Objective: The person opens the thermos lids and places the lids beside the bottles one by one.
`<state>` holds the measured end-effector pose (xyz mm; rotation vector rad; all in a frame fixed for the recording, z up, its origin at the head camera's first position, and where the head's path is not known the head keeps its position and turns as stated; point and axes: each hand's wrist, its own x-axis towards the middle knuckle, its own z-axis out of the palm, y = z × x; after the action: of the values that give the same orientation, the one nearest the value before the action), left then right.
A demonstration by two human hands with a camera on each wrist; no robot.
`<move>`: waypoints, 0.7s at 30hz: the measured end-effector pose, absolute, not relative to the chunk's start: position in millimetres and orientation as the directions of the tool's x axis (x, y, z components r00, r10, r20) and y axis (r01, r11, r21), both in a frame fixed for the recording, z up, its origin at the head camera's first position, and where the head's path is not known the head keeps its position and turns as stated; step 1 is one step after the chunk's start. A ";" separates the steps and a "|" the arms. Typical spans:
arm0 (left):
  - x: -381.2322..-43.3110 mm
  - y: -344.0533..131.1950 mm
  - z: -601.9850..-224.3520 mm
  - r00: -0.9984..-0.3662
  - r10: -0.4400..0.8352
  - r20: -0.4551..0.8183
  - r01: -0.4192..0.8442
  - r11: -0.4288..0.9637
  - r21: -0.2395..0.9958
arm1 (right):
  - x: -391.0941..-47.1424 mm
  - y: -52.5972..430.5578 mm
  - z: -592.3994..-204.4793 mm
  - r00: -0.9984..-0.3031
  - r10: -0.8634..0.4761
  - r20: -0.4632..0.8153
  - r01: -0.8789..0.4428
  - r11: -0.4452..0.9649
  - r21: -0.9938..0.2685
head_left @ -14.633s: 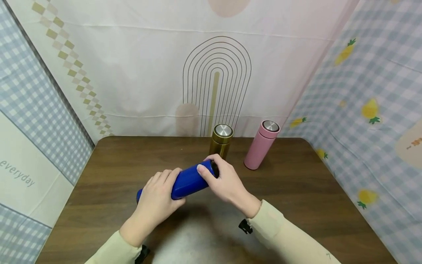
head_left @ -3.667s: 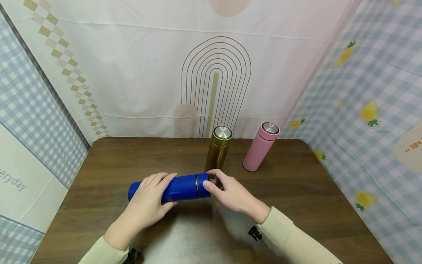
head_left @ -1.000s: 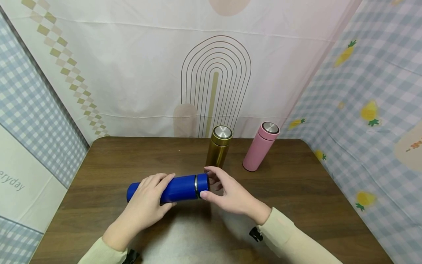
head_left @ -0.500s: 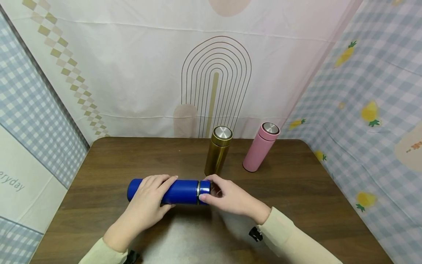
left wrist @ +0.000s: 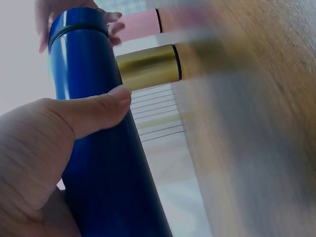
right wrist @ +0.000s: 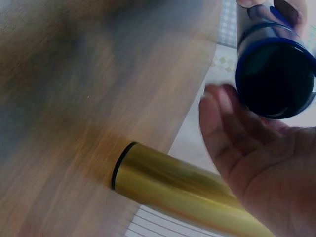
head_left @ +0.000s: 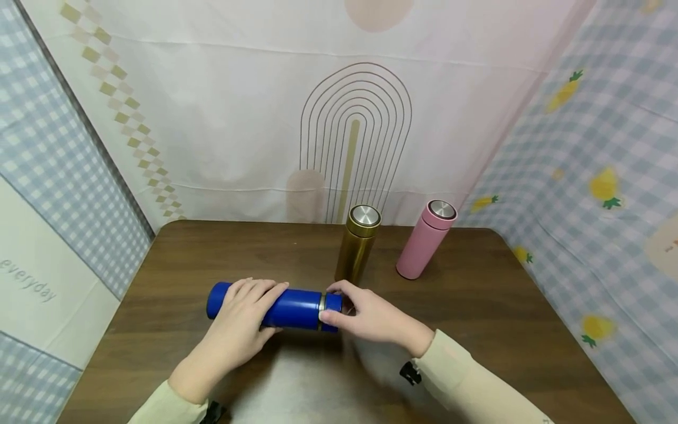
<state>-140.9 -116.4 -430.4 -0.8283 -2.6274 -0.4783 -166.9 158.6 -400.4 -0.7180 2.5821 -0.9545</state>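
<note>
A blue thermos bottle (head_left: 293,308) lies crosswise over the table in the head view, its lid (head_left: 332,311) to the right beyond a shiny band. My left hand (head_left: 238,321) grips the body from above, fingers over the far side; in the left wrist view its thumb (left wrist: 101,108) presses along the blue wall. At the other end my right hand (head_left: 371,315) holds the lid between thumb and fingers. The right wrist view shows the lid's dark end face (right wrist: 276,79) with the curled fingers (right wrist: 222,113) beside it; the thumb is hidden there.
Just behind the right hand stands a gold thermos (head_left: 356,250) with a silver top. A pink thermos (head_left: 426,241) stands farther right. The brown wooden table (head_left: 477,330) ends at a white patterned curtain (head_left: 238,118), with checked cloth on both sides.
Much earlier the blue thermos was tilted, lid end up, with the right hand covering the lid. It has since been lowered and levelled. Over the last second, its lid end has dipped slightly.
</note>
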 end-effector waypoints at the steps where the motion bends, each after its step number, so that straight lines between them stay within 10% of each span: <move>1: -141.1 -116.6 -430.2 -0.769 0.484 0.419 0.598 0.775 0.202 | -167.0 158.4 -400.6 -0.824 -0.556 -0.109 -0.353 0.655 -0.668; 21: -142.9 -128.7 -433.9 -0.813 0.446 0.375 0.544 0.812 0.212 | -160.6 146.1 -399.1 -0.779 -0.618 0.106 -0.606 0.700 -0.377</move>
<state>-142.9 -128.7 -433.9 -0.7546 -2.6892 -0.4479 -160.6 146.1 -399.1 -1.0333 2.8706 -0.6204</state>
